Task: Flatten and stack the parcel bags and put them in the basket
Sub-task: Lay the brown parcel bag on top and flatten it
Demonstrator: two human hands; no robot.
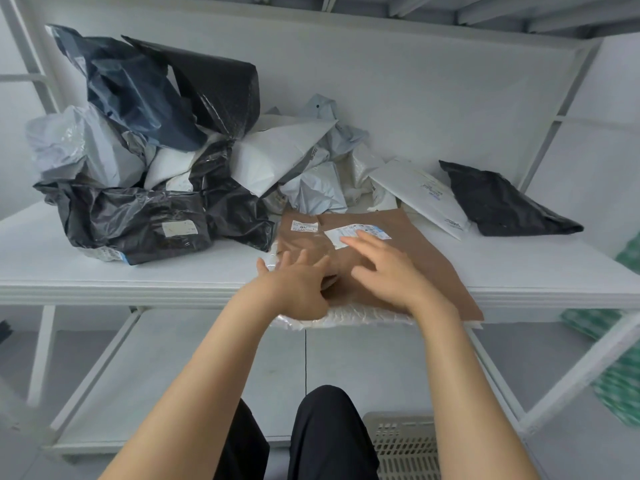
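Note:
A brown parcel bag (415, 244) with white labels lies flat at the shelf's front edge, on top of a clear bubble-wrap bag (346, 320) that sticks out below it. My left hand (298, 282) rests on the brown bag's left part with fingers spread. My right hand (384, 268) presses flat on its middle, fingers straight. A pile of crumpled black, white and grey parcel bags (166, 161) fills the shelf's left and back. A grey slotted basket (405, 445) stands on the floor below, partly hidden by my right arm.
A white padded mailer (422, 195) and a black bag (502, 202) lie at the right of the white shelf (104, 271). Green-patterned material (620, 368) sits at the far right edge. A lower shelf and my black-trousered legs are below.

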